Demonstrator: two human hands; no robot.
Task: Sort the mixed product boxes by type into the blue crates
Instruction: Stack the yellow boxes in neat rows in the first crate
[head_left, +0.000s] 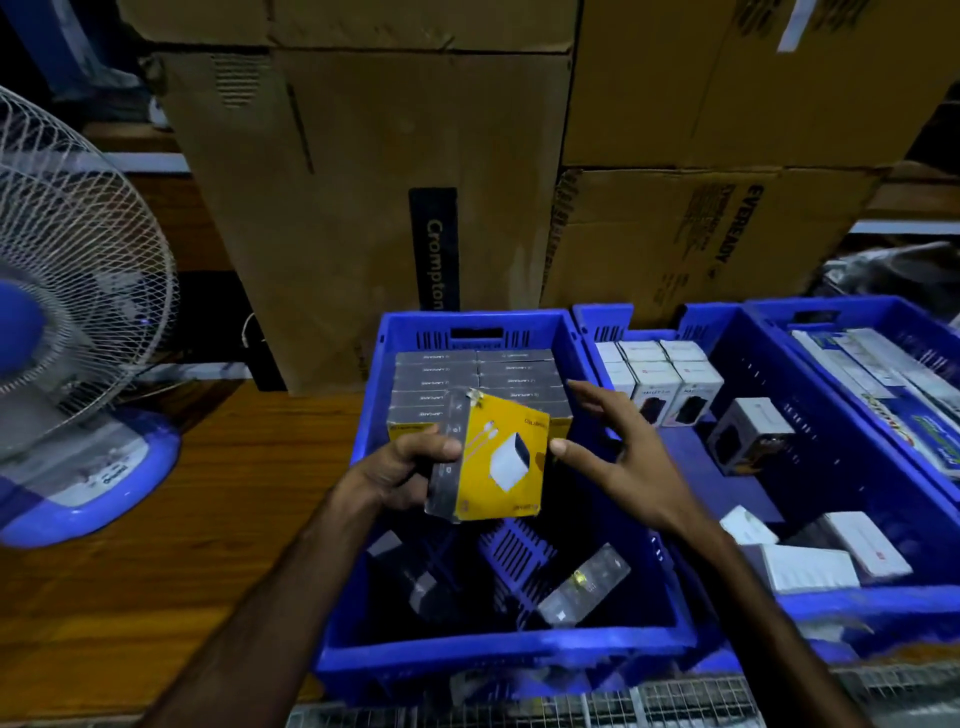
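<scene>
My left hand grips a yellow and grey product box over the left blue crate. My right hand hovers just right of the box with its fingers spread, one fingertip near the box's right edge. Rows of matching grey boxes are stacked at the far end of that crate. A loose grey box and a dark box lie at its near end. The middle blue crate holds white boxes in rows at the back and loose ones near the front.
A third blue crate at the far right holds flat white and blue packs. Large cardboard cartons rise right behind the crates. A blue and white table fan stands on the wooden table to the left.
</scene>
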